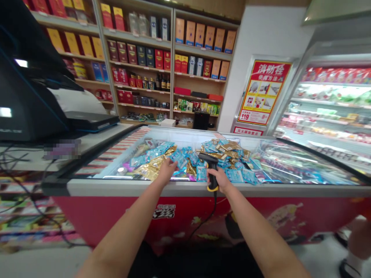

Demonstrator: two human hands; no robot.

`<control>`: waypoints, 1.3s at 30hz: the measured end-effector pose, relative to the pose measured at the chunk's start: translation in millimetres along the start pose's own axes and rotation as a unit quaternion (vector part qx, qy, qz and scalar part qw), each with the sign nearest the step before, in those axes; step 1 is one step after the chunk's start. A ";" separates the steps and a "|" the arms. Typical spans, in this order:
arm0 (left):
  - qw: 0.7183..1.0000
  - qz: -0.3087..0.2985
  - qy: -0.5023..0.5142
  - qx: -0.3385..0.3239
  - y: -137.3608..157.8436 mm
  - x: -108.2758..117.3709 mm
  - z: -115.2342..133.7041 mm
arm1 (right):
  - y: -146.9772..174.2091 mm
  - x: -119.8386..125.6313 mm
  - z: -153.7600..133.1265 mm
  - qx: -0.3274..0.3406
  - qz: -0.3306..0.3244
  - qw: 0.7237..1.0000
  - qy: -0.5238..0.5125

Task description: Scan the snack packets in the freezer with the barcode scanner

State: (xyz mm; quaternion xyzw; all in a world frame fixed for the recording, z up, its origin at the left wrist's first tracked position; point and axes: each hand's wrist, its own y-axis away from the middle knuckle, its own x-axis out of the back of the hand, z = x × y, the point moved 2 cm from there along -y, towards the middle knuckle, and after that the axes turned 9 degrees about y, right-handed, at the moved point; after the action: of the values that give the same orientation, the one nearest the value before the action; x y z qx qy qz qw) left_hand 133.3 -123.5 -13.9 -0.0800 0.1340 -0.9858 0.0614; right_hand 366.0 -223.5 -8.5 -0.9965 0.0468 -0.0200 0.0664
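My right hand [219,179] is wrapped round the handle of a black and yellow barcode scanner [213,181], whose head points left over the freezer. From the scanner's base a dark cable hangs down the freezer's front. My left hand [168,170] is over the front part of the freezer, its fingers closed at the edge of a blue ice cream packet [180,159]. Below and beside it lie gold packets [152,166]. More blue and gold packets [228,148] are heaped behind the scanner, inside the chest freezer [116,188].
A counter with a black point-of-sale machine [26,96] and loose cables stands at left. Shelves of boxed bottles [139,56] line the back wall. A glass lid [307,160] covers the freezer's right part. At lower right a person's leg [358,241] shows.
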 end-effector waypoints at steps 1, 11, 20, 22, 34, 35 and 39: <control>1.000 -0.021 0.009 0.001 4.2 -5.2 -3.1 | -1.2 -2.7 -2.8 0.005 -0.002 1.000 -0.012; 0.991 0.038 0.128 0.001 -20.8 0.2 -10.1 | -29.3 -48.6 -3.5 -0.002 -0.074 0.996 -0.045; 0.989 0.059 0.130 0.023 -105.5 -9.5 -25.2 | -97.2 -85.0 -20.3 -0.113 0.020 0.970 -0.214; 0.983 0.043 0.169 0.055 -110.2 -15.5 -30.1 | -106.3 -88.7 -19.1 -0.117 0.013 0.960 -0.254; 0.961 -0.027 0.264 0.079 -127.7 -37.4 -30.4 | -111.4 -84.1 -7.6 -0.197 -0.004 0.928 -0.317; 0.959 -0.033 0.270 0.078 -127.4 -37.9 -30.9 | -112.2 -84.0 -7.2 -0.198 -0.004 0.927 -0.319; 0.959 -0.036 0.272 0.075 -125.2 -37.4 -29.1 | -113.5 -83.3 -6.7 -0.200 0.004 0.925 -0.322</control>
State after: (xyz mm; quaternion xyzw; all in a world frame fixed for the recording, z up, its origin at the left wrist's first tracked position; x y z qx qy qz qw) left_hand 152.4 8.9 -12.6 0.1914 0.0684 -0.9791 -0.0067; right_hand 293.1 -104.3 10.6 -0.9417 0.0298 0.3118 -0.1230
